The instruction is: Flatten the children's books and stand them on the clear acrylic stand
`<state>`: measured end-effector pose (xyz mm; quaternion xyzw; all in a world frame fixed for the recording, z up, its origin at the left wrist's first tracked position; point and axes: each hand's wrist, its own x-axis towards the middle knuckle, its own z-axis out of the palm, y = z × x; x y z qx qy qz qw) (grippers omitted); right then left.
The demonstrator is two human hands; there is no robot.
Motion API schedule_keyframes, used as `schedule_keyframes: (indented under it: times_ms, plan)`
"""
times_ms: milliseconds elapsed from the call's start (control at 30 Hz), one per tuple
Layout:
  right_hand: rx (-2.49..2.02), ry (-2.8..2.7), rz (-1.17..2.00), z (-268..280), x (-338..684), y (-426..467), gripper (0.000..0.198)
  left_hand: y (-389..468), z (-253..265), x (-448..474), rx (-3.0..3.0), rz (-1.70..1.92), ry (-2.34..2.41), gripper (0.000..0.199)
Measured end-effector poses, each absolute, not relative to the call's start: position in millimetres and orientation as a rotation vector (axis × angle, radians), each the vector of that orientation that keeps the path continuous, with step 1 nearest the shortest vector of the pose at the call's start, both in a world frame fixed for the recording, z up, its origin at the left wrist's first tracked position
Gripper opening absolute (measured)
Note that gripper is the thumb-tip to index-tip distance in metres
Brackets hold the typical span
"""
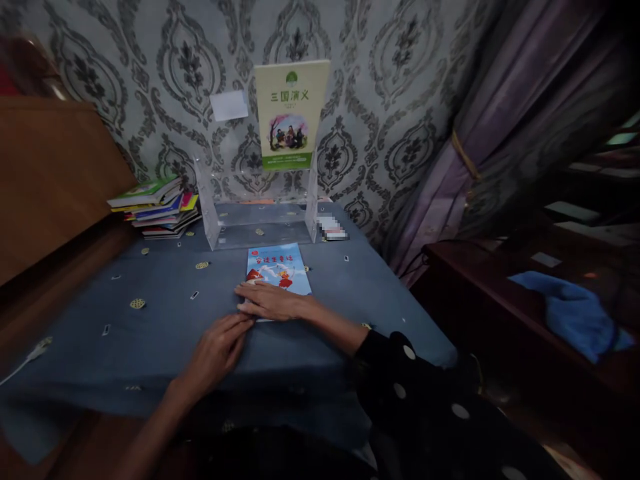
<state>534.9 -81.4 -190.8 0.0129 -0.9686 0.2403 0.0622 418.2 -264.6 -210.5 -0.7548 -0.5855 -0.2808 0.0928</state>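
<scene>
A blue children's book [280,263] with red Chinese lettering and a cartoon cover lies on the cloth-covered table. My right hand [270,300] rests flat across its lower left part, fingers stretched toward the left edge and covering some of the picture. Close by, my left hand [220,350] reaches to the book's lower left corner, its fingers extended and its fingertips almost meeting my right hand. Whether the left fingertips touch the book or only the cloth, I cannot tell. Behind the book stands a clear acrylic stand [213,217], holding an upright pale green book [290,113] on the right of its upper part.
A stack of books [163,210] sits at the table's back left, against a brown wooden panel [55,180]. A white card [229,105] is on the stand's upper left. Right of the table are a purple curtain [455,153] and a blue cloth [575,317] on dark furniture. A white cable [30,357] lies at left.
</scene>
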Motion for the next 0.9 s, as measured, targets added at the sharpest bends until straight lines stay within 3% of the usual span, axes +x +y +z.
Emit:
schedule_keyframes:
  times_ms: [200, 567, 900]
  plan:
    - [0.028, -2.956, 0.625, -197.1, 516.6, -53.9, 0.048, -264.3, -214.0, 416.7, -2.228, -0.859, -1.691, 0.037]
    - [-0.05, -2.951, 0.608, -199.0, 497.4, -1.8, 0.063, -264.8, -205.8, 420.7, -2.199, -0.844, -1.706, 0.039]
    - [-0.346, -2.905, 0.592, -203.9, 541.5, 51.1, 0.062, -252.8, -200.9, 419.0, -2.217, -0.797, -1.703, 0.035]
